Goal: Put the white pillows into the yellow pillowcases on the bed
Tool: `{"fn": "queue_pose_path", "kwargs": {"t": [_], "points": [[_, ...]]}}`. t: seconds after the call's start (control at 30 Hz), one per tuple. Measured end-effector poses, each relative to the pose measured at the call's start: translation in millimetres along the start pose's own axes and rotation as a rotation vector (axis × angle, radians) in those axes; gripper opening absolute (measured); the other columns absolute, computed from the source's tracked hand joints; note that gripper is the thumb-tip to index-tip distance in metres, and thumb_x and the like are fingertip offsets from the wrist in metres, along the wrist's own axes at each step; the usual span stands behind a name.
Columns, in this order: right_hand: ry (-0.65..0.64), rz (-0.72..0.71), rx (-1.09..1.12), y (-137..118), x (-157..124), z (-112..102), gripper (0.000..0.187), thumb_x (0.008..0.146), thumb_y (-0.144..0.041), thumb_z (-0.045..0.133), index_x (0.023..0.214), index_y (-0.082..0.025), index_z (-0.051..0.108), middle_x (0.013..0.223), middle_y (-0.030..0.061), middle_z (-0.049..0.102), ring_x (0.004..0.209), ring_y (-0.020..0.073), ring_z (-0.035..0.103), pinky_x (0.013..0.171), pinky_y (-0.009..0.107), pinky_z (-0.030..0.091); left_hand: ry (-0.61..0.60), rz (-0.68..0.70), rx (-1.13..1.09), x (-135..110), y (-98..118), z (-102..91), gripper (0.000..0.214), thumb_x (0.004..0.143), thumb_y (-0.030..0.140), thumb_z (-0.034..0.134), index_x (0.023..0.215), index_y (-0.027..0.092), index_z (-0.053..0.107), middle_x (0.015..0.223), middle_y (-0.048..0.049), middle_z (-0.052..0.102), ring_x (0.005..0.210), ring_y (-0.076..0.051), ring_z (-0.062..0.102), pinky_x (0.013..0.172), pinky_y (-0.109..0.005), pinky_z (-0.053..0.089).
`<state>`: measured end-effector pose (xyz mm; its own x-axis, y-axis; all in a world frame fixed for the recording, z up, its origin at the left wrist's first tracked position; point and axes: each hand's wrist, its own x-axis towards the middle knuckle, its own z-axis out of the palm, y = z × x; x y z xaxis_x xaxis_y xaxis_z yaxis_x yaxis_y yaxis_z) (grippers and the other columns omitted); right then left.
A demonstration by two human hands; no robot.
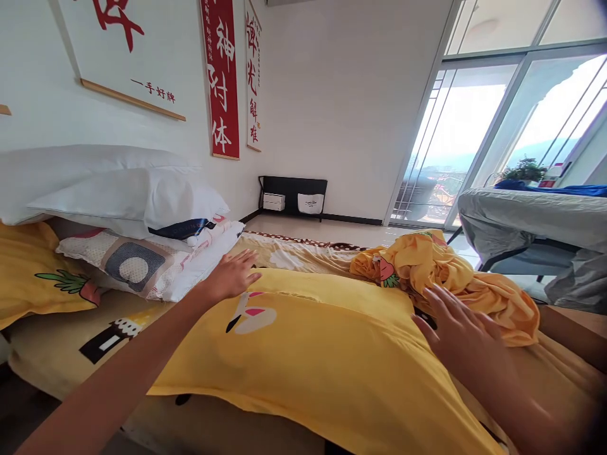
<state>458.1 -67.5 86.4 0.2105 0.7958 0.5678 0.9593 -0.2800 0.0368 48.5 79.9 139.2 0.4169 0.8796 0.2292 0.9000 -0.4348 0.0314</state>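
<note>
Two bare hands at a yellow pillow (327, 341), seen from the wearer's head: the pillow lies broadside across the near part of the bed, between the hands and below them, its white, pink and black print toward the left end. The left hand (231, 275) is at the pillow's upper left corner, fingers stretched and thumb set apart, the grip wide; whether it touches the cloth cannot be told. The right hand (459, 332) is by the right end, likewise flat and wide, fingers straight and thumb apart; contact cannot be told here either. Just beyond the right hand is a heap of yellow-orange cloth (427, 265). To the left, white pillows (123, 189) rest on a patterned pillow (135, 262), beside another yellow pillow (28, 268) bearing a carrot print. The supporting surface is a tan printed sheet (45, 357). In the room behind, scrolls with characters, one of them a red banner (222, 82), hang on the pale left wall; a low black rack (294, 185) carrying a white box (274, 202) and a white bag (310, 203) stands at the far wall; at right, a covered table (535, 212) is before a glazed sliding door (455, 139)
</note>
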Motion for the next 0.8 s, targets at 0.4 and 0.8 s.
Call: {"fn": "queue_pose_path", "kwargs": {"t": [0.4,0.8], "points": [[-0.441,0.093,0.222,-119,59,144,0.055,0.096,-0.036,0.019,0.143,-0.016,0.037,0.150,0.0089,0.036,0.140,0.0193,0.028,0.110,0.041,0.024,-0.080,-0.181,-0.200,87,86,141.5,0.055,0.095,0.041,0.027,0.141,0.015,0.041,0.150,-0.0145,0.035,0.141,-0.024,0.028,0.114,-0.049,0.020],[-0.555,0.187,0.234,-20,52,189,0.059,0.094,-0.048,0.014,0.143,-0.024,0.037,0.149,0.0049,0.038,0.139,0.0201,0.028,0.112,0.050,0.019,-0.146,-0.442,-0.189,83,-10,171.5,0.063,0.091,0.057,0.021,0.145,0.026,0.035,0.155,-0.0070,0.025,0.143,-0.027,0.021,0.113,-0.055,0.015]]}}
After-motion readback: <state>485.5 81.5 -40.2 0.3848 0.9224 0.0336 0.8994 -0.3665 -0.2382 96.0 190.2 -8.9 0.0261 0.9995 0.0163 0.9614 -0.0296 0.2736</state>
